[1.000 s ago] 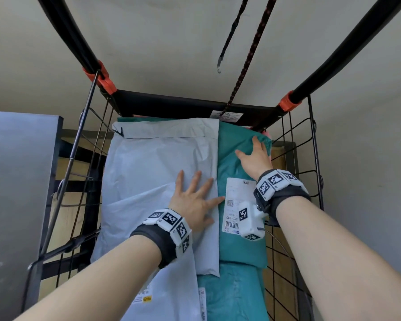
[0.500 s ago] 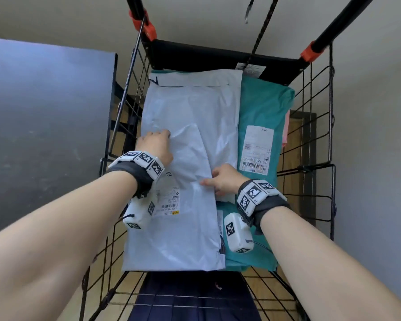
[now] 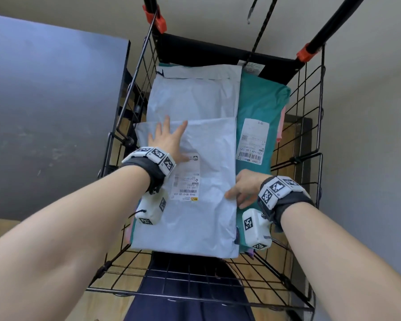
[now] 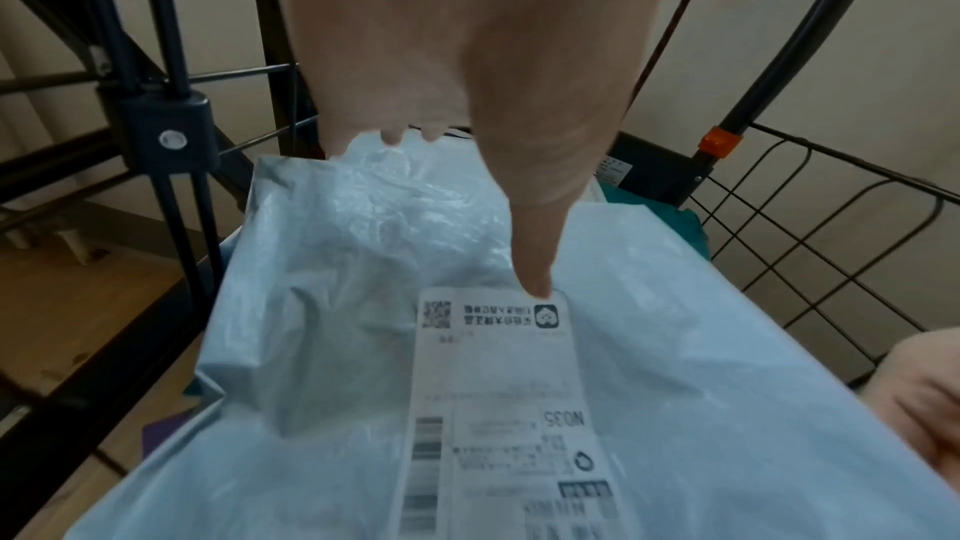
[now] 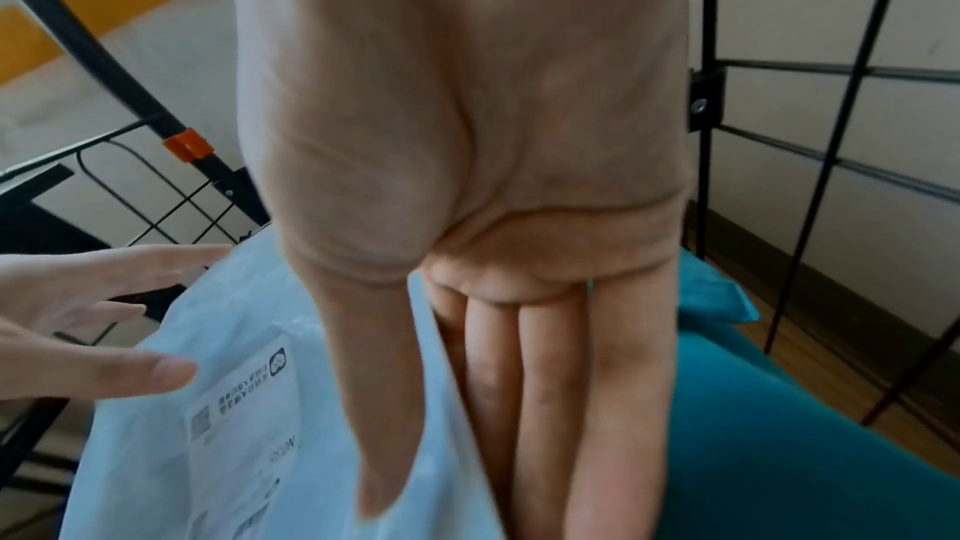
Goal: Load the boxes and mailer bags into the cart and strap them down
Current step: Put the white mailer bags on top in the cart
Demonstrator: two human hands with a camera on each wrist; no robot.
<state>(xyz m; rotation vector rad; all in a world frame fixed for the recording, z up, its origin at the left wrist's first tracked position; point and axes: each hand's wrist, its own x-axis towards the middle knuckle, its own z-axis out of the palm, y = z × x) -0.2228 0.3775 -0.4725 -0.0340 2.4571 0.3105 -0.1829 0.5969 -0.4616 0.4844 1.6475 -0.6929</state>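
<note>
A black wire cart holds stacked mailer bags. The top white mailer bag with a shipping label lies over another white bag. A teal mailer bag lies along their right side. My left hand rests flat on the top white bag, fingers spread, thumb tip at the label. My right hand pinches that bag's right edge, with its thumb on top and its fingers under, beside the teal bag.
A bungee cord with a metal hook hangs over the cart's black back panel. Orange clamps sit on the handle tubes. A dark grey panel stands left of the cart. The floor below is wood.
My left hand has left the white bag's left edge and now lies flat, fingers spread, farther up it. My right hand stays at the bag's right edge.
</note>
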